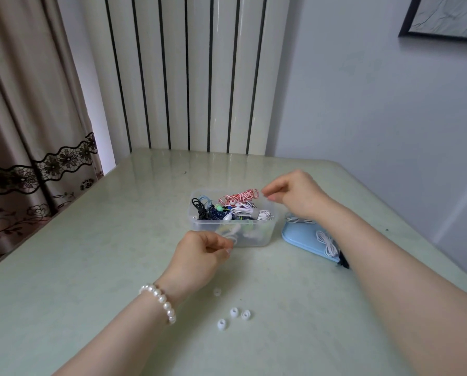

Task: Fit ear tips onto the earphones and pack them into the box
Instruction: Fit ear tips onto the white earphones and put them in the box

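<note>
A clear plastic box (pixel 264 237) stands mid-table, filled with several coiled earphones: a red-and-white striped pair (pixel 239 196), a white pair (pixel 250 213), black and blue ones. My left hand (pixel 199 256), with a pearl bracelet at the wrist, hovers at the box's front left corner, fingers loosely curled with nothing visible in them. My right hand (pixel 294 195) hangs over the box's right rim, its fingers relaxed and holding nothing. Several white ear tips (pixel 234 312) lie loose on the table in front of me.
A light blue zip case (pixel 298 236) lies right of the box, under my right forearm, with a white earphone cable (pixel 327 244) on it. The pale green table (pixel 91 267) meets a striped wall panel behind; a curtain hangs at left.
</note>
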{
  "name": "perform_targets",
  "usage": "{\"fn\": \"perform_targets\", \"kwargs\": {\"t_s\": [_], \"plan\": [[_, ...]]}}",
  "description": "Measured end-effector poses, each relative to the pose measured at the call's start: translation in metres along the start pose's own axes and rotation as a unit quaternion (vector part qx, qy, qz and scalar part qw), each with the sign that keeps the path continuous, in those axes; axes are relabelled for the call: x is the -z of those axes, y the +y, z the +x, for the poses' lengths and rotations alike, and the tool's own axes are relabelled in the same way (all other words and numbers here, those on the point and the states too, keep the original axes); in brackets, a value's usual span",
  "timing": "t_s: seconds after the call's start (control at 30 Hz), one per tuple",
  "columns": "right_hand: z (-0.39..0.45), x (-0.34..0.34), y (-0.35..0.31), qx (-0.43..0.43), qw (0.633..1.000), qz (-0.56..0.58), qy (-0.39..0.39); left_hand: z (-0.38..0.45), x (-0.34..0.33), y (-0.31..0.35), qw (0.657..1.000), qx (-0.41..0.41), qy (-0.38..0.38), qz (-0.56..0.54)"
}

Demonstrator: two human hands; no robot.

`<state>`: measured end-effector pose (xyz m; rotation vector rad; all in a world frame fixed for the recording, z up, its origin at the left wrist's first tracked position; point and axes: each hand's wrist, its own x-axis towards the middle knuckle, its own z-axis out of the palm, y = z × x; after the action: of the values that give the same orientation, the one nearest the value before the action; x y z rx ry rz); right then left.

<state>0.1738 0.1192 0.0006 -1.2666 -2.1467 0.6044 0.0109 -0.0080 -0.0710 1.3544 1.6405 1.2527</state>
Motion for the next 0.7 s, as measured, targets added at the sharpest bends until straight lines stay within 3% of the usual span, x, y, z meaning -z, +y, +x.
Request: {"fn": "perform_targets", "kwargs": {"t_s": [0.13, 0.27, 0.43, 0.57, 0.7], "plan": [[-0.012, 0.027, 0.028, -0.056, 0.997, -0.025, 0.040, 0.000, -0.003, -0.001, 1.000, -0.008, -0.028, 0.006], [-0.024, 0.030, 0.060, -0.124, 0.982, -0.137, 0.039, -0.001, -0.003, -0.003, 0.999, -0.008, -0.042, 0.034], [-0.034, 0.026, 0.081, -0.208, 0.959, -0.191, 0.018, -0.001, -0.003, -0.004, 0.996, -0.027, -0.027, 0.075], [-0.036, 0.025, 0.081, -0.237, 0.939, -0.248, -0.018, 0.001, -0.002, -0.006, 0.994, -0.030, -0.022, 0.098], [-0.036, 0.021, 0.082, -0.232, 0.940, -0.250, 0.005, 0.000, -0.001, -0.006, 0.994, -0.036, -0.017, 0.101]]}}
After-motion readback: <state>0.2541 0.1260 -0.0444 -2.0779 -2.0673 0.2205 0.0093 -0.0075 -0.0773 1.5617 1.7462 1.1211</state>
